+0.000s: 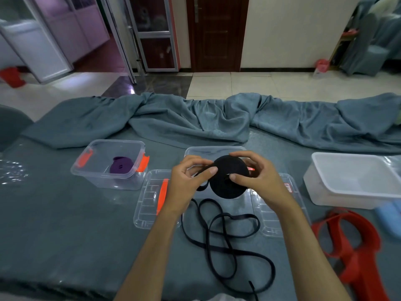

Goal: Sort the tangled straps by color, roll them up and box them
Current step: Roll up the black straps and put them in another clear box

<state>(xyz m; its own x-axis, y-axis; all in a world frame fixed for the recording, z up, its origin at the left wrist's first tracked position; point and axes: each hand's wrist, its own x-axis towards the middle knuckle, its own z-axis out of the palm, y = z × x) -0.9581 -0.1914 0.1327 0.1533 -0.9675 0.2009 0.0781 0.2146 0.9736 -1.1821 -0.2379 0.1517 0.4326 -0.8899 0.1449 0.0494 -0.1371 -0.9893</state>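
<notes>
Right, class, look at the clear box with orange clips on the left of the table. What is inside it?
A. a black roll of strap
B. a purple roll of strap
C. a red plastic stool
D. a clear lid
B: a purple roll of strap lies in the clear box, while the black roll is held in both hands, left hand and right hand.

Probably a home: tiled floor (238,83), wooden door (217,33), glazed sliding doors (155,31), draped cloth (195,118).
</notes>
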